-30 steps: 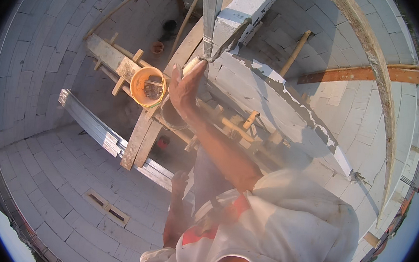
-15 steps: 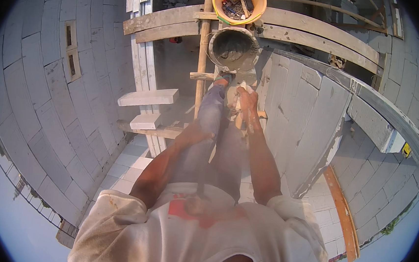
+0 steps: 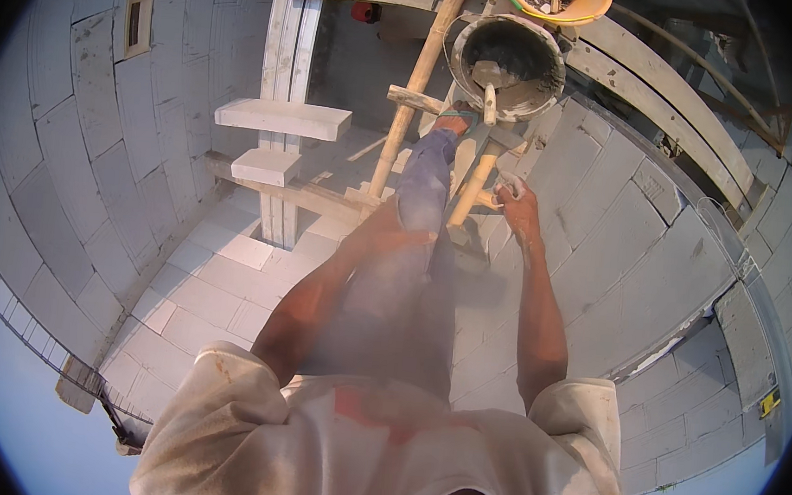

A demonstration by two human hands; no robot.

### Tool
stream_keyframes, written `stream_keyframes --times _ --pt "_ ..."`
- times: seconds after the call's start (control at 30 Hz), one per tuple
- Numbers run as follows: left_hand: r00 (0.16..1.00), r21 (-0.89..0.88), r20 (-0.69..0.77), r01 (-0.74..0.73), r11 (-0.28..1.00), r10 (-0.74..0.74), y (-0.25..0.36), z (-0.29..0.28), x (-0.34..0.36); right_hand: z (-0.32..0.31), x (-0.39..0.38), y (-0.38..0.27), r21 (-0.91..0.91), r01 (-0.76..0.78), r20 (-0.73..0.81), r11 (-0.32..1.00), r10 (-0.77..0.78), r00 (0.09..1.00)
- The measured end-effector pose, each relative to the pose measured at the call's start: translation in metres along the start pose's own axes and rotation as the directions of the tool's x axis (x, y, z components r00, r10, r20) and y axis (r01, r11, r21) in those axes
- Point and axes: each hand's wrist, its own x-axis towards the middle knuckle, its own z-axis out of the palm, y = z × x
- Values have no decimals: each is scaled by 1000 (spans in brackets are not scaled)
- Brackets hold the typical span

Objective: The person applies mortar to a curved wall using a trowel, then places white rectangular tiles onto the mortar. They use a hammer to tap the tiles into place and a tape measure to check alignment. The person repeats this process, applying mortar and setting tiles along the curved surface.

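Note:
My left hand rests low over my left thigh; haze blurs its fingers and whatever they may hold. My right hand is closed on a small pale grey object that I cannot make out, beside a bamboo pole. Above both hands sits a mortar-crusted bucket holding grey wet material, with a trowel lying in it, its pale handle toward me. My foot in a sandal is just below that bucket, near short wooden crosspieces.
An orange bucket of small items stands behind. Wooden planks cross the top. Loose white blocks and metal channels are at left, bamboo poles mid-view. Block walls surround me; sky shows beyond their edges.
My view has swung round and down onto the bucket and my legs. Since half a second ago my right hand has moved rightward, away from the bucket, where a trowel handle now shows.

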Motion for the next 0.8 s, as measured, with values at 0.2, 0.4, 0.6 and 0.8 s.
stream_keyframes --times 0.2,0.4,0.6,0.8 --pt "988 -308 94 149 940 -126 -101 -24 24 -59 -136 147 -288 -180 -132 941 147 980" --pt "973 -3 -202 112 994 -110 -222 -34 45 -66 -220 197 -87 -288 -151 954 273 950" --pt "908 -159 -389 97 982 -153 -271 -42 85 -34 -230 243 76 -321 -121 944 328 937" --pt "664 -503 -569 186 844 -486 -296 -75 192 7 -169 271 -27 -319 -15 947 319 948"
